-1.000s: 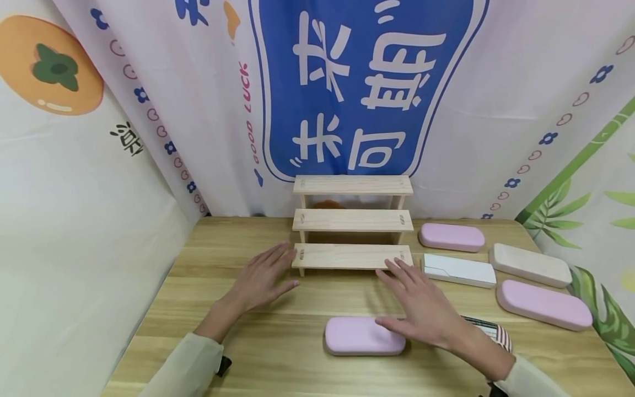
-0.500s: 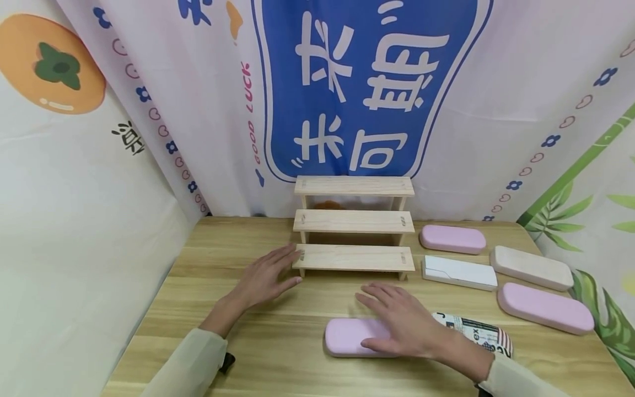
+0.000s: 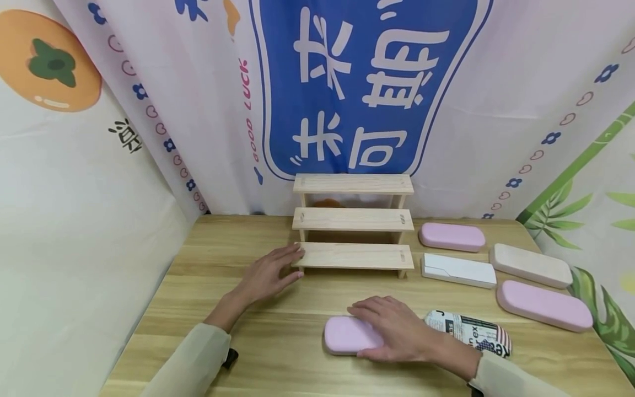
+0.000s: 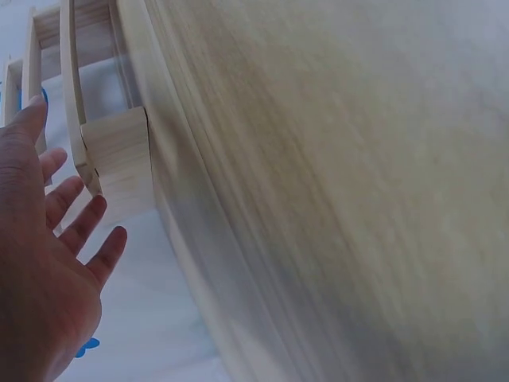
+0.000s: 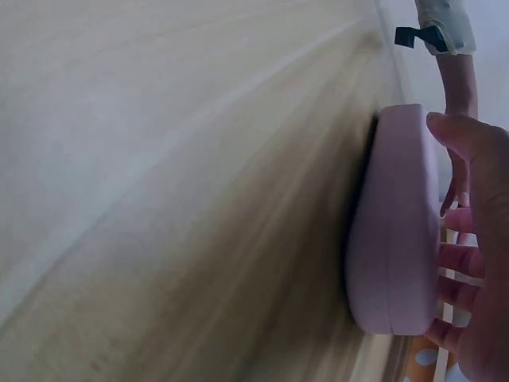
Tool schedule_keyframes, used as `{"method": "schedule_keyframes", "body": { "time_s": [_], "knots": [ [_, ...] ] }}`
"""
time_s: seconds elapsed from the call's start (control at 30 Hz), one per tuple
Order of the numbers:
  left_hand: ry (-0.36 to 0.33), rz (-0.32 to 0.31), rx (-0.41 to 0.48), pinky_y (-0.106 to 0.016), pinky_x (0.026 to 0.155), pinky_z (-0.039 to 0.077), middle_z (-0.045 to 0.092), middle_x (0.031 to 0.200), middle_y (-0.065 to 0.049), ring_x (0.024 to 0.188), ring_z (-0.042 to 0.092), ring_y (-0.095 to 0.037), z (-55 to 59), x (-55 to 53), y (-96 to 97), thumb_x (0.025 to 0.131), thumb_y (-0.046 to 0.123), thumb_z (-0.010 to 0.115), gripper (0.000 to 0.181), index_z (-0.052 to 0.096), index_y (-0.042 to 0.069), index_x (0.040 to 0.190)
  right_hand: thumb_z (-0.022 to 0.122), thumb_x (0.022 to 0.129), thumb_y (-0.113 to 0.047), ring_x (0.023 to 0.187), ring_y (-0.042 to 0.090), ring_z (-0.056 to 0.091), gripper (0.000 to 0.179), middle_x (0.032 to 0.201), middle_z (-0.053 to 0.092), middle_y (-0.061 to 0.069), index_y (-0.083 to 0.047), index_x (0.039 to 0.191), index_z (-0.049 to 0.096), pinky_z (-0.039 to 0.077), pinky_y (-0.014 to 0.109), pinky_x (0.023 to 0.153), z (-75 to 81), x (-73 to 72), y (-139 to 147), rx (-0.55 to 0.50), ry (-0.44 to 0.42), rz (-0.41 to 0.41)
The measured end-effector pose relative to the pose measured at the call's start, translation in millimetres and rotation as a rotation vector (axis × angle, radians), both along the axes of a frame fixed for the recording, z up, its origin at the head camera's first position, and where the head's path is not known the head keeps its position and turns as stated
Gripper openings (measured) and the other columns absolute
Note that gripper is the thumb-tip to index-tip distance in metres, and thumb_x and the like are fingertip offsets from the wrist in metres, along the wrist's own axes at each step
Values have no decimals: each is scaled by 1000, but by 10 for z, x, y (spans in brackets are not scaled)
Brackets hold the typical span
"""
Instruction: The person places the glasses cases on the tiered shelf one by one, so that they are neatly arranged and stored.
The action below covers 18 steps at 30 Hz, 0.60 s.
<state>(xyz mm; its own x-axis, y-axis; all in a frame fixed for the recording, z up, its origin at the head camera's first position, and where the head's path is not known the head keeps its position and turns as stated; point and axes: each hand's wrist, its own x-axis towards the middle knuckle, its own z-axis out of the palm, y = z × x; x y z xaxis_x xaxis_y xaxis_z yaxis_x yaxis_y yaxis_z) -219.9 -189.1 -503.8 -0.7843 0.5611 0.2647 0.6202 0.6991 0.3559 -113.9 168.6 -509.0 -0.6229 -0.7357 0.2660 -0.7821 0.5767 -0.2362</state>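
A pink glasses case (image 3: 346,335) lies flat on the wooden table, its right part hidden beneath my right hand (image 3: 397,331). The thumb is at the near edge of the case and the fingers bend loosely over its far edge. In the right wrist view, the thumb tip and fingertips line the side of the pink case (image 5: 394,231). My left hand (image 3: 268,274) has its fingertips at the left end of a three-step wooden stand (image 3: 354,256). Its fingers spread, loosely bent, beside the stand's side panel (image 4: 119,155) in the left wrist view.
Right of the stand lie a pink case (image 3: 451,237), a white case (image 3: 458,270), a cream case (image 3: 531,266) and a longer pink case (image 3: 544,305). A printed case (image 3: 466,328) sits partly behind my right forearm. A printed curtain (image 3: 208,110) hangs behind the table.
My right hand has come back from the right end of the stand's lowest step, down and left onto the pink glasses case. The left hand has shifted slightly right, closer against the stand.
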Motion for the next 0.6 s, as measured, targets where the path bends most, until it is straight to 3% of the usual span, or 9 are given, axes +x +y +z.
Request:
{"method": "schedule_keyframes", "body": {
  "time_s": [0.17, 0.37, 0.6],
  "knots": [
    [-14, 3, 27, -59, 108, 53, 51, 161, -10, 143, 54, -37, -21, -38, -11, 100, 41, 75, 56, 63, 16, 149, 79, 84, -68, 126, 16, 63, 83, 140, 67, -1, -18, 147, 61, 55, 49, 104, -40, 21, -17, 8, -22, 0],
    [-26, -4, 43, -58, 108, 52, 51, 161, -7, 143, 54, -35, -34, -58, -21, 100, 41, 76, 53, 66, 18, 146, 78, 86, -68, 121, 17, 66, 79, 134, 69, -2, -18, 145, 63, 56, 46, 101, -85, 37, -34, 8, 26, 8],
    [14, -10, 82, -56, 110, 52, 58, 155, -8, 139, 59, -35, -41, -93, -11, 97, 34, 80, 46, 72, 15, 137, 80, 84, -66, 118, 17, 67, 79, 130, 71, -2, -17, 143, 64, 58, 45, 99, -102, 31, -44, -1, 46, 14]
  ]
}}
